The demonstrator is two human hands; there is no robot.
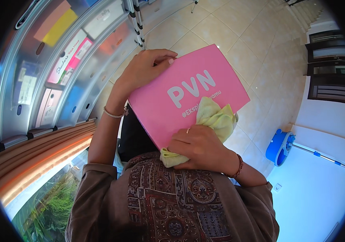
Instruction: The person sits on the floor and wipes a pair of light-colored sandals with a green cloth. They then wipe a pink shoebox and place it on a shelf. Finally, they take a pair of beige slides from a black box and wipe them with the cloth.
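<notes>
A pink box (152,107) with white lettering on its face is held tilted in front of my body. My left hand (146,68) grips its upper left edge, the thumb lying on the face and the other fingers curled over the side. Bunched in my right hand (200,147) is a yellow-green cloth (214,119), pressed against the lower right part of the box. Folds of the cloth stick out above and below the closed fingers. The underside of the box is hidden.
At the left stands a rack (45,84) of clear-fronted compartments with boxes inside. Below it hangs an orange-brown curtain (47,149) beside a window with greenery. A blue mop bucket (280,147) and its pole (323,157) are by the right wall. Beige tiles (257,52) cover the floor.
</notes>
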